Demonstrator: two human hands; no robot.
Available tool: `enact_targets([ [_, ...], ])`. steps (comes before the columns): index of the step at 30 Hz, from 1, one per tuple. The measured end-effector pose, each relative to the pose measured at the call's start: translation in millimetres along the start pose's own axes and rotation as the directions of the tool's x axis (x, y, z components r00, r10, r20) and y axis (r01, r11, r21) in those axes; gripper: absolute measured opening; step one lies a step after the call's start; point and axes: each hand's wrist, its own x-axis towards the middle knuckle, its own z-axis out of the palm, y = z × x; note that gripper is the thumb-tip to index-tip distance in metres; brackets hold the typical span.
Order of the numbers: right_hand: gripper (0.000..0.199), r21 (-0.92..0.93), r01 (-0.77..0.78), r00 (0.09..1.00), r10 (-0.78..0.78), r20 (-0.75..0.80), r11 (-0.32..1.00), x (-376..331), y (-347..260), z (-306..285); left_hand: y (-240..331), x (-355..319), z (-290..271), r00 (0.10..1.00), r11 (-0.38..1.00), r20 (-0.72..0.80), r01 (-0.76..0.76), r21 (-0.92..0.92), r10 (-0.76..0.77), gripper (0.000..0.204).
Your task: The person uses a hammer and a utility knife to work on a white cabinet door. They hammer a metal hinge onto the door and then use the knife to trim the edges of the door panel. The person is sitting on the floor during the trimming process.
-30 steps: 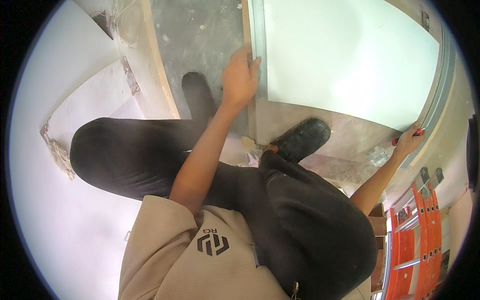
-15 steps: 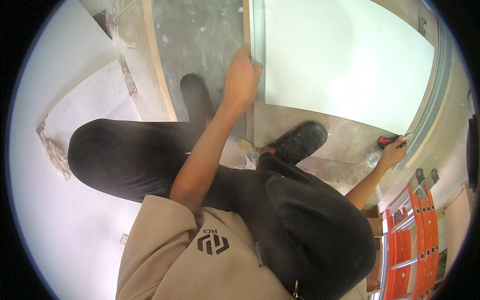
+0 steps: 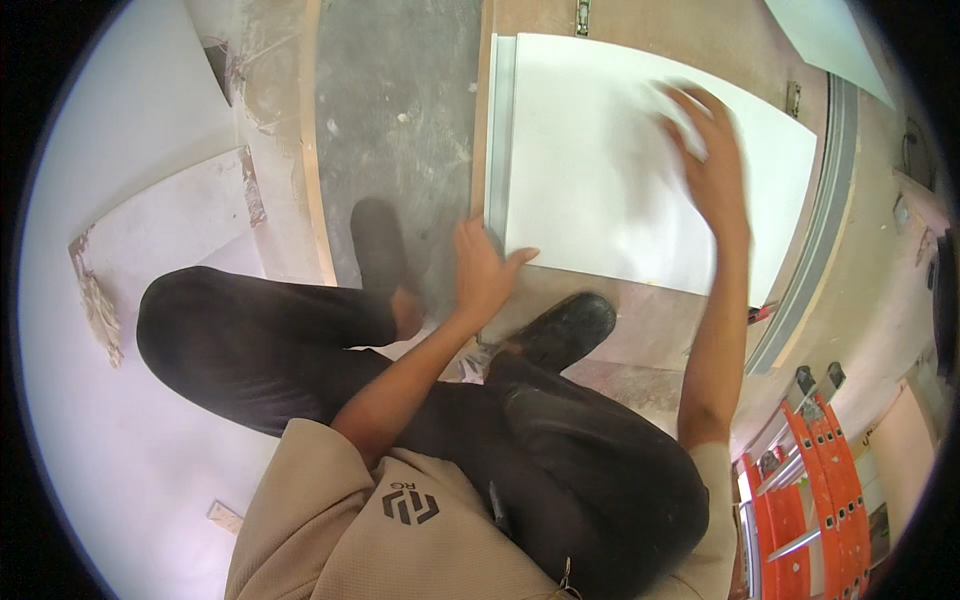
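My left hand (image 3: 485, 270) is at the near left corner of a white panel (image 3: 590, 150). Its fingers curl over the pale metal strip (image 3: 502, 130) along the panel's left edge, and the thumb stretches onto the panel's near edge. Over the panel's right half, my right hand (image 3: 708, 150) is blurred by motion, fingers spread and nothing seen in them. Beside the panel's near right corner, a small red object (image 3: 762, 314) shows in part behind my right forearm.
Grey metal channels (image 3: 825, 230) run along the right. An orange ladder (image 3: 820, 470) lies at lower right, and another white sheet (image 3: 840, 45) is at the far right. A dark grey board (image 3: 395, 80) lies left of the panel. My black shoes (image 3: 565, 330) are near it.
My right hand has left the panel's near right corner, where the red and black tool was, and swung up over the panel. My left hand has slid nearer along the strip. The view has shifted.
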Motion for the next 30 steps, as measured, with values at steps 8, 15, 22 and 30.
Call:
enact_targets([
  [8, 0.069, -0.182, 0.128, 0.809, 0.003, 0.587, 0.975, 161.3, -54.2, 152.4, 2.4, -4.9, 14.1, 0.995, 0.99, -0.074, 0.059, -0.126, -0.068, 0.088],
  [15, 0.06, 0.066, 0.075, 0.76, -0.1, 0.642, 0.995, 175.0, -58.5, 114.8, -8.5, -18.7, 23.8, 0.981, 0.969, -0.151, 0.084, -0.233, -0.121, 0.09],
  [22, 0.06, 0.028, -0.046, 0.853, 0.025, 0.521, 0.999, 157.5, -108.3, 46.5, -10.2, -18.2, 9.8, 0.99, 0.976, -0.099, 0.077, -0.203, -0.099, 0.087],
  [30, 0.04, 0.181, 0.055, 0.985, -0.084, 0.154, 0.982, 120.7, -144.7, -118.2, 25.6, -9.9, -23.5, 0.996, 0.59, 0.04, -0.015, -0.807, 0.08, 0.066],
])
